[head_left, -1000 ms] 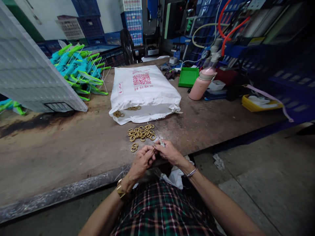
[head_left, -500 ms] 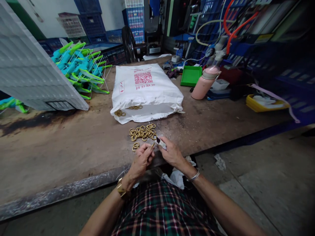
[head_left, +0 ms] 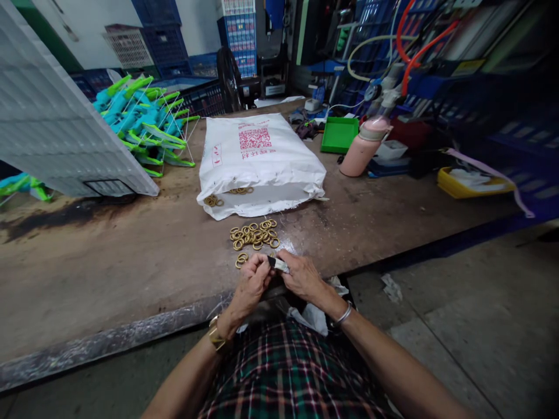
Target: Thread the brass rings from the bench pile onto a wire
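My right hand is closed round a small knife with a dark blade and a white-wrapped handle. Its dark end points left and meets the fingertips of my left hand. Those fingers are pinched on a brass-coloured ring, which they almost wholly hide. Just beyond my hands lies a loose pile of brass-coloured rings on the wooden table. A couple of rings lie apart, close to my left knuckles.
Behind the pile lies a white sack with more rings at its open mouth. To the left are a leaning grey panel and turquoise-and-green plastic parts. A green tray, pink bottle and yellow tray stand on the right.
The knife has swung left and down, from pointing up beside the ring to lying against my left fingertips. The ring is now mostly covered. The pile has not moved.
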The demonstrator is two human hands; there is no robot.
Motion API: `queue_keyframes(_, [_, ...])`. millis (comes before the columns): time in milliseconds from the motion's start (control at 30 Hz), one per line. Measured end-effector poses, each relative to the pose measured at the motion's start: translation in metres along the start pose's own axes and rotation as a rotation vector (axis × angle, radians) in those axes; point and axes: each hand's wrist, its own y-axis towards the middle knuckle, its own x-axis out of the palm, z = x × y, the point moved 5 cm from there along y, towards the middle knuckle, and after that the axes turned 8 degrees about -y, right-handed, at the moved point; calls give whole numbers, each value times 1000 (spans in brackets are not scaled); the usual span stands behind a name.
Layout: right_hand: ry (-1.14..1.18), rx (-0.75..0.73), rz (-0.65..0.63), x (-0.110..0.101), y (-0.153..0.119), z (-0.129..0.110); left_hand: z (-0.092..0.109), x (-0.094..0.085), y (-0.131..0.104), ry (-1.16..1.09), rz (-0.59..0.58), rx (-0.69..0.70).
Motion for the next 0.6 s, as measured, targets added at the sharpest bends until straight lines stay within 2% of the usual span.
queue_keyframes(333, [-94, 60, -63, -1, 2, -2, 1, -2, -1, 63, -18, 66])
queue_keyframes(600, [46, 46, 23, -3, 1, -5, -1, -4, 1, 49, -20, 52])
